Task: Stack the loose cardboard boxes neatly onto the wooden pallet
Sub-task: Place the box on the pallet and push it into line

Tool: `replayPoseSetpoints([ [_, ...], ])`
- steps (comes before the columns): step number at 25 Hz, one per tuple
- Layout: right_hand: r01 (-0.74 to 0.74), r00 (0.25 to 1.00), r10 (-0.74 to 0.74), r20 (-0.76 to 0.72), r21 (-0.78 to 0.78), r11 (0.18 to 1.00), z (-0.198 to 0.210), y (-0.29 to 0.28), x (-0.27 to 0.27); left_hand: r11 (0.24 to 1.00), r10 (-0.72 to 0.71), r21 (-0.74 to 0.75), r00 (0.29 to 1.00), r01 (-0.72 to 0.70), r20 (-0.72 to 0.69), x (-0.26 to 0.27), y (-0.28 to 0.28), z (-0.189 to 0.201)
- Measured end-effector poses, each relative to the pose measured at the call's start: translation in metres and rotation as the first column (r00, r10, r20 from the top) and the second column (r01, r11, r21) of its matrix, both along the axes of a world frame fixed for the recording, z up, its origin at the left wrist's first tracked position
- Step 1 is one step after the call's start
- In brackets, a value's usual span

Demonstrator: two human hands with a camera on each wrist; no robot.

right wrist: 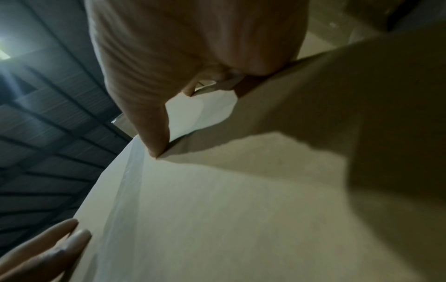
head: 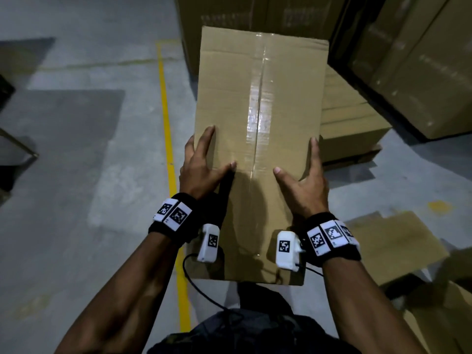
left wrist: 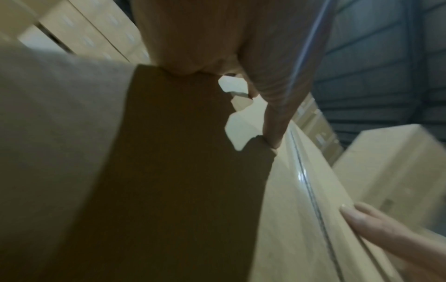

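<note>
The person holds a taped cardboard box [head: 258, 139] in front of the body, above the grey floor [head: 76, 149]. The left hand [head: 201, 169] and the right hand [head: 304, 182] clasp its two long sides, thumbs lying on the top. Stacked boxes [head: 350, 116] stand just behind it.

Matt cardboard box [head: 229, 103], glossy tape [head: 258, 111]
</note>
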State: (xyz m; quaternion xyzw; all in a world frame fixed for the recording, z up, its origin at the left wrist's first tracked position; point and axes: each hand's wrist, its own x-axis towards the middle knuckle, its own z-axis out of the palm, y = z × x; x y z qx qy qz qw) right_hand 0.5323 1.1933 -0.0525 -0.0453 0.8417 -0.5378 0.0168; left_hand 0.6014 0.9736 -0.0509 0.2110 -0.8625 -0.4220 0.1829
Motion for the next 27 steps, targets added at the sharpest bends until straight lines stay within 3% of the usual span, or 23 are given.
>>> replayPoseSetpoints([
  [7,-0.184,0.976,0.186,-0.108,0.029,0.982,0.036,-0.111,-0.134,0.982,0.186,0.034,0.981,-0.184,-0.055,-0.095,-0.096,0.030],
  [12,-0.220,0.969,0.225,-0.105,0.058,0.974,0.029,-0.199,-0.203,0.979,0.202,0.031,0.976,-0.200,-0.080,-0.157,-0.183,0.019],
  [16,-0.169,0.981,0.174,-0.085,0.066,0.983,0.021,-0.291,-0.255,0.987,0.159,0.051,0.982,-0.155,-0.098,-0.219,-0.279,0.007],
  [21,-0.053,0.998,0.054,-0.021,0.050,0.997,0.029,-0.397,-0.304,0.990,0.102,0.111,0.990,-0.091,-0.094,-0.290,-0.391,0.022],
  [27,0.048,0.999,-0.049,0.019,0.046,0.998,0.030,-0.480,-0.370,0.976,0.056,0.210,0.998,-0.050,-0.023,-0.376,-0.476,0.020],
])
